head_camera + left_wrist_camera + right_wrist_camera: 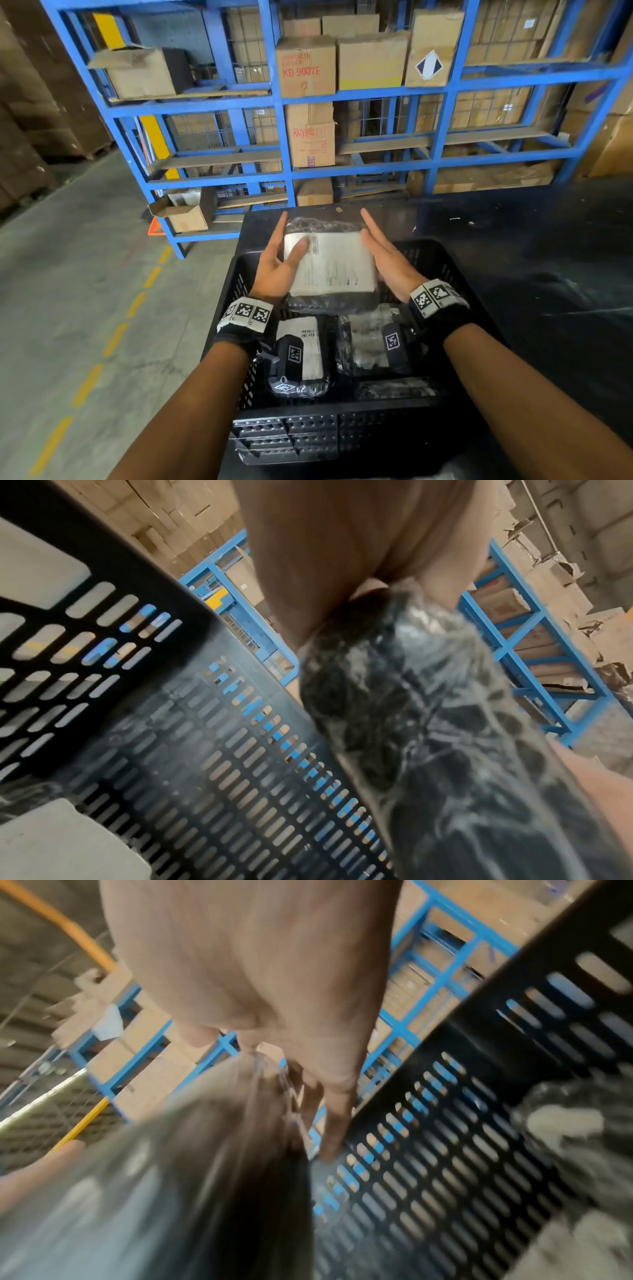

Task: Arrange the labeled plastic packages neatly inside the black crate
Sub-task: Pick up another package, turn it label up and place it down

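Note:
A black plastic-wrapped package [330, 263] with a large white label hangs tilted over the far half of the black slotted crate [284, 431]. My left hand [282, 255] presses its left edge with straight fingers, the thumb lying on the label. My right hand [380, 248] presses flat against the right edge. Two labeled packages [303, 346] [366, 339] lie side by side on the crate floor, and a third [394, 389] lies by the near wall. The left wrist view shows the held package [428, 723] beside the crate wall [205, 750]. It is blurred in the right wrist view [188, 1177].
The crate stands on a black table [531, 240]. Behind it rises a blue steel rack [284, 137] stacked with cardboard boxes. An open carton [185, 212] sits on the rack's low shelf at the left. Concrete floor with a dashed yellow line [113, 339] runs along the left.

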